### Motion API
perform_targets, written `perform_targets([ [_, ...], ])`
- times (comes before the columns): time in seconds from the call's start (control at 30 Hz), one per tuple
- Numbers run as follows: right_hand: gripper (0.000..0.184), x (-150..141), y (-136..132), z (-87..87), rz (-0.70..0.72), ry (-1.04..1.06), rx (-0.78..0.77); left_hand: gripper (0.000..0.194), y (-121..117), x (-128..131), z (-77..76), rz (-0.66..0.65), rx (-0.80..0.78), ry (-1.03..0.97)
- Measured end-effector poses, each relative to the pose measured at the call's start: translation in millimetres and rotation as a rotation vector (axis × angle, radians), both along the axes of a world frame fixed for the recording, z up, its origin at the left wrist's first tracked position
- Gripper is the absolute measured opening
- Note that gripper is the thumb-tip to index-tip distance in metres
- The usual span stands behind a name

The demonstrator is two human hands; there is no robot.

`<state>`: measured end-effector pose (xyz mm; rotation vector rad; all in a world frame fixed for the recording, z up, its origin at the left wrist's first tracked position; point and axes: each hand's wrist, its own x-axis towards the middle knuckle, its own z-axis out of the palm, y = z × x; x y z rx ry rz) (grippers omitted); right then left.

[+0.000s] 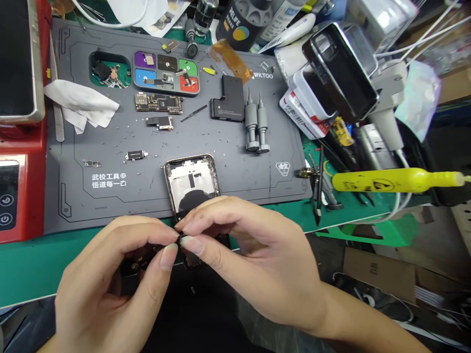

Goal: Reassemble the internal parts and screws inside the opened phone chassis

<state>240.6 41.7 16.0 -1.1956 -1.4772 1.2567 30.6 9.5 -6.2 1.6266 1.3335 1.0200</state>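
My left hand (114,264) is closed, thumb and forefinger pinched at the front. It holds a dark phone part (138,264) with small coppery bits, mostly hidden by the fingers. Fingertips touching the left ones, my right hand (253,250) is also pinched; a tiny dark piece (180,239) shows between the two pinches, too small to name. Behind and under my right hand lies an opened phone housing (193,179), its lower half covered by the fingers. On the mat beyond are a black L-shaped battery (228,100), a logic board (158,103) and a small black module (136,155).
A grey repair mat (235,181) covers the green bench. A coloured parts tray (167,72) with tiny pieces, two grey screwdrivers (256,122) and a white cloth (83,105) lie on it. Red equipment (24,186) stands left; a yellow tube (386,180) lies right.
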Motion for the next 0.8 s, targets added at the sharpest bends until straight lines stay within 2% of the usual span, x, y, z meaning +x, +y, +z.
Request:
perform_targets([
  [0.17, 0.018, -0.1, 0.5, 0.3, 0.004, 0.001, -0.04, 0.03, 0.8, 0.0, 0.0, -0.027, 0.036, 0.027],
  [0.3, 0.014, 0.6, 3.1, 1.6, 0.009, 0.092, -0.237, 0.032, 3.0, 1.1, -0.7, -0.033, 0.096, 0.023],
  [0.4, 0.013, 1.4, 5.9, 4.0, 0.025, 0.182, -0.406, 0.033, 3.1, 1.5, -0.9, -0.043, 0.086, -0.003],
  [0.47, 0.014, 1.9, 7.4, 5.9, 0.023, 0.204, -0.467, 0.031, 2.2, 1.6, -0.3, -0.036, 0.071, -0.016],
  [0.8, 0.018, 1.4, 7.5, 8.6, 0.022, 0.211, -0.522, 0.027, 3.0, 3.7, 0.4, 0.023, 0.018, -0.038],
])
